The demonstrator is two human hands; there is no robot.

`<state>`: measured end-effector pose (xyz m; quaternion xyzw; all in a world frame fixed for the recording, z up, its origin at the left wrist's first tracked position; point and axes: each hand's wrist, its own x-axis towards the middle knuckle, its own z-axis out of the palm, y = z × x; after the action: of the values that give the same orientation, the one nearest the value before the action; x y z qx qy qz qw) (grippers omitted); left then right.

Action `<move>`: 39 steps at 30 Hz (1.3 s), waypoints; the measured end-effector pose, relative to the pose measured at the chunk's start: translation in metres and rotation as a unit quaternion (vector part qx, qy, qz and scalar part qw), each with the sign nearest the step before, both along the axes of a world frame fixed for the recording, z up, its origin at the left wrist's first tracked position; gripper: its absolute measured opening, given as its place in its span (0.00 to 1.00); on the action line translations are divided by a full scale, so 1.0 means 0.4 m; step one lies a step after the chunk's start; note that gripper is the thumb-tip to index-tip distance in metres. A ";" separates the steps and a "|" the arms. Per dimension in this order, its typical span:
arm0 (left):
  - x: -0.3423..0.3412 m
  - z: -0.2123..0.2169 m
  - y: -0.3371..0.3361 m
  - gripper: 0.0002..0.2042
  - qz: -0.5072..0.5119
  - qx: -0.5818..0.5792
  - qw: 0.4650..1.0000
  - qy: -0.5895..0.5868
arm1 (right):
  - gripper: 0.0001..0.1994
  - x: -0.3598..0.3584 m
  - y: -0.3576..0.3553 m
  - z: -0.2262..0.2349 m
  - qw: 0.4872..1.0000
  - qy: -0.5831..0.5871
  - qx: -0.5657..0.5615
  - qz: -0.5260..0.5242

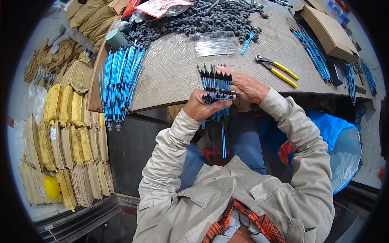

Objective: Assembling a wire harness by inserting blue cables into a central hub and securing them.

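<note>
Okay, left hand point(202, 107) grips the bundle of blue black-tipped rods point(218, 84) at the tabletop's point(170, 81) front edge; right hand point(250, 87) is against it (blurred, can't tell its grip). Two rods point(223, 141) hang low: loose squeeze could drop them.

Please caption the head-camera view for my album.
Left hand grips a bundle of blue sticks, right hand at its side, pliers nearby.

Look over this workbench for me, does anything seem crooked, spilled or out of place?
Two blue strips hang well below the rest of the bundle in the left hand, so it looks uneven. At left, the pile of blue strips overhangs the front edge of the table and might slip. Nothing looks clearly damaged.
</note>
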<state>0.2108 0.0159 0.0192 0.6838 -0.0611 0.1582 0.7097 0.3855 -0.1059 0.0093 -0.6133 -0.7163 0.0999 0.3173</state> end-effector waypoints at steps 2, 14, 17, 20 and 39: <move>-0.004 0.000 0.000 0.11 0.005 -0.016 1.000 0.002 | 0.22 -0.003 0.029 -0.005 0.998 -0.008 0.026 0.051; -0.046 -0.077 -0.041 0.11 0.024 0.090 0.994 -0.063 | 0.24 -0.023 0.079 0.007 0.981 -0.162 -0.003 0.105; -0.037 -0.053 -0.046 0.13 0.015 0.081 0.994 -0.067 | 0.24 -0.007 0.074 0.044 0.984 -0.149 0.016 0.092; -0.068 -0.094 -0.040 0.16 -0.011 0.028 0.999 -0.017 | 0.25 0.006 0.071 0.022 0.976 -0.185 0.030 0.108; -0.091 -0.002 0.008 0.28 -0.097 0.168 0.981 0.025 | 0.20 -0.027 0.075 -0.018 0.986 -0.075 0.094 0.119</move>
<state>0.1746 0.0189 0.0183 0.7880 -0.1355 0.0586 0.5977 0.3746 -0.0760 0.0021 -0.4969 -0.8123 0.0231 0.3045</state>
